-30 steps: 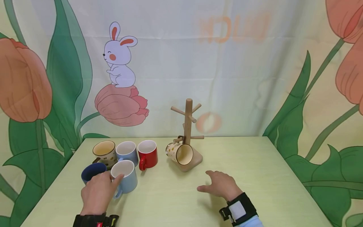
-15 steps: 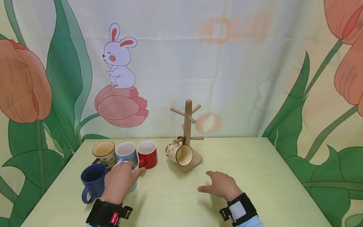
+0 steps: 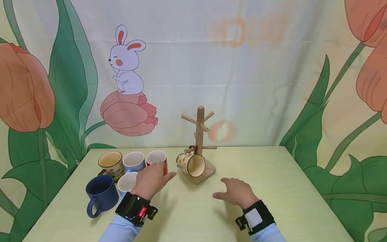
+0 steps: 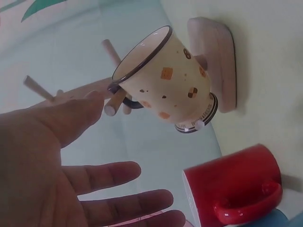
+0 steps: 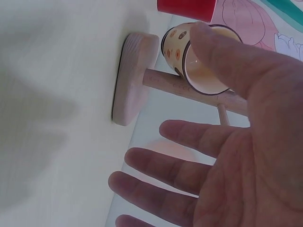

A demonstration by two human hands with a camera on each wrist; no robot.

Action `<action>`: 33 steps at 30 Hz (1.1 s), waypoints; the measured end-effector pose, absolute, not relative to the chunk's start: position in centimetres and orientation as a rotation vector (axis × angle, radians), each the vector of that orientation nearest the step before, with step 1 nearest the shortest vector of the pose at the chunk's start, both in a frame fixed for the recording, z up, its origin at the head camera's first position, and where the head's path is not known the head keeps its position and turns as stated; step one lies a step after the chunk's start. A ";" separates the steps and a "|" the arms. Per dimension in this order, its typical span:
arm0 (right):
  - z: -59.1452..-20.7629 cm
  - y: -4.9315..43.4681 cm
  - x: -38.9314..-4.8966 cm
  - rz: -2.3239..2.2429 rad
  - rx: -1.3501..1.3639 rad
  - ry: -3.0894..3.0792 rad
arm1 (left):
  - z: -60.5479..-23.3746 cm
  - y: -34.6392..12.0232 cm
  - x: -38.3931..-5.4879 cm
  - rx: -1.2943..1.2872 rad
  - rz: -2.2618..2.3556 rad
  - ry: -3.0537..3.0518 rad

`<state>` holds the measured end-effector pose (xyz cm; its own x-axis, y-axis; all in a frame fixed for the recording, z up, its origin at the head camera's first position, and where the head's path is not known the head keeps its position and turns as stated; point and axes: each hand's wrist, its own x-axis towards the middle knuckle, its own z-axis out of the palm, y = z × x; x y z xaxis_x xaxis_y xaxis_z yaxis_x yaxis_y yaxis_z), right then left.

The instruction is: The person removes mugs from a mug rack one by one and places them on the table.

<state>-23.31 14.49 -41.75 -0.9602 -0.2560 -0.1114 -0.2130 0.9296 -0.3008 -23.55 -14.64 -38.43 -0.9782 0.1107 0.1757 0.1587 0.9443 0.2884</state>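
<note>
My left hand [image 3: 153, 179] hovers over the table with its fingers spread and nothing in them, overlapping the red mug [image 4: 239, 184] in the head view. To the right, my right hand [image 3: 237, 192] is held above the table, thumb and fingers apart, holding nothing. Between and beyond the hands stands a wooden mug tree [image 3: 200, 131]. A cream mug with brown patterns [image 3: 191, 164] hangs by its dark handle from a lower peg, mouth tilted sideways. The left wrist view shows this patterned mug [image 4: 165, 80] and the red mug beyond the outstretched fingers.
At the table's left stand a dark blue mug [image 3: 102, 195], a light blue mug [image 3: 126, 183], another light blue mug [image 3: 134, 161] and a second patterned cream mug [image 3: 111, 164]. A curtain [image 3: 257, 84] printed with tulips and a rabbit hangs behind the table.
My left hand has moved right and away from me, from over the dark blue mug, past the front light blue mug, to the red mug. The right hand has barely shifted.
</note>
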 end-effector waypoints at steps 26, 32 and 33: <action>-38.3 13.0 -30.2 -0.337 -0.366 3.071 | -37.0 -10.6 -30.7 -0.267 -0.407 -3.016; -37.7 12.6 -31.9 -0.408 -0.329 3.096 | -36.5 -9.4 -31.6 -0.308 -0.318 -3.031; -37.6 12.6 -32.1 -0.410 -0.332 3.097 | -36.5 -9.3 -31.7 -0.317 -0.306 -3.029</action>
<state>-32.10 12.55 -37.64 -0.9777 -0.2082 0.0277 -0.2082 0.9437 -0.2571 -31.69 -9.28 -36.52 -0.9753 0.1967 0.1008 0.2129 0.9586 0.1892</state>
